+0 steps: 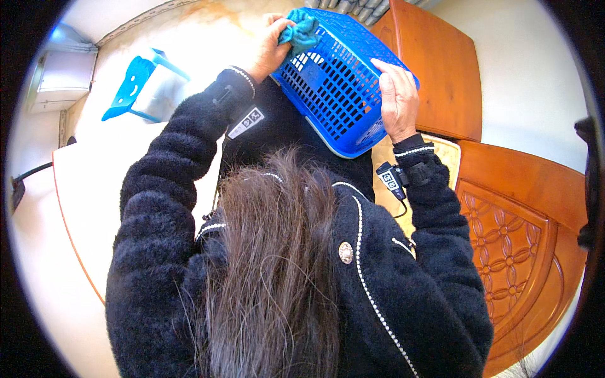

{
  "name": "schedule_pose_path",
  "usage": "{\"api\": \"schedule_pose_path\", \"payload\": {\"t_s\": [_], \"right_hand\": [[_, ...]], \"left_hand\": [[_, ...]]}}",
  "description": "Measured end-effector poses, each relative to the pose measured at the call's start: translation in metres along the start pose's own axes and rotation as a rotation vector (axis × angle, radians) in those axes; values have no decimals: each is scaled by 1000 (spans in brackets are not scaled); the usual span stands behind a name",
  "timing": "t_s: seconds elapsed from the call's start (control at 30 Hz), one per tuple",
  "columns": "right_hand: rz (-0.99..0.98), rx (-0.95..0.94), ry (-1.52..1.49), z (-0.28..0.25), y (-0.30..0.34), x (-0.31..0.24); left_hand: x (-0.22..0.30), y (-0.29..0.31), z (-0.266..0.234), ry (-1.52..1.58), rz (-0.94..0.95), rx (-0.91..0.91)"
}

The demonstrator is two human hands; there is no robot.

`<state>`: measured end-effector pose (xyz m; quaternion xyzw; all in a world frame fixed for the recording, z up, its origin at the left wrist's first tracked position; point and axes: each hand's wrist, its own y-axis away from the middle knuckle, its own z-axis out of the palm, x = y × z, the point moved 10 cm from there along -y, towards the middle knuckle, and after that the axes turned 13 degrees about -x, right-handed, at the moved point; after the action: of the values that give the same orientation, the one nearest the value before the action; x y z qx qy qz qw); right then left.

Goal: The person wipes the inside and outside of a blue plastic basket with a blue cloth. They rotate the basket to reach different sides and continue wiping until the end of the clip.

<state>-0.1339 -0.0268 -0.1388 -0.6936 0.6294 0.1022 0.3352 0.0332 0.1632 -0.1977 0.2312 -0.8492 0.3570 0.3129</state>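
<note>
A blue plastic laundry-style basket (360,45) with lattice walls is tilted over my lap, its openwork side turned up toward me. My left hand (271,47) is closed on a crumpled teal cloth (302,31), which presses against the basket's far left corner. At the opposite side, my right hand (399,101) grips the basket's right edge, fingers over the top and thumb toward the near side. Parts of the basket's far wall lie out of sight behind the cloth and hand.
To the right stand a wooden cabinet (441,69) and a carved wooden panel (504,246). A blue and white item with a smiling face cut-out (129,88) is at the far left. A white surface with an orange edge (113,189) lies left of me.
</note>
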Motion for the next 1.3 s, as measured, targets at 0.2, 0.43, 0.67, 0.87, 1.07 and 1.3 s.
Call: {"api": "schedule_pose_path", "payload": {"t_s": [0.2, 0.43, 0.67, 0.87, 1.07, 1.3], "right_hand": [[44, -1, -16, 2, -1, 9], [34, -30, -63, 1, 0, 10], [-27, -20, 3, 1, -1, -12], [-25, -24, 50, 1, -1, -15], [3, -25, 39, 1, -3, -10], [14, -9, 68, -1, -2, -13]], "left_hand": [[80, 0, 50, -5, 161, -170], [113, 17, 83, 127, 351, -550], [-42, 10, 11, 369, -137, -155], [-42, 2, -29, -463, -260, -209], [12, 9, -13, -77, -267, -361], [-37, 0, 7, -197, -36, -221]]}}
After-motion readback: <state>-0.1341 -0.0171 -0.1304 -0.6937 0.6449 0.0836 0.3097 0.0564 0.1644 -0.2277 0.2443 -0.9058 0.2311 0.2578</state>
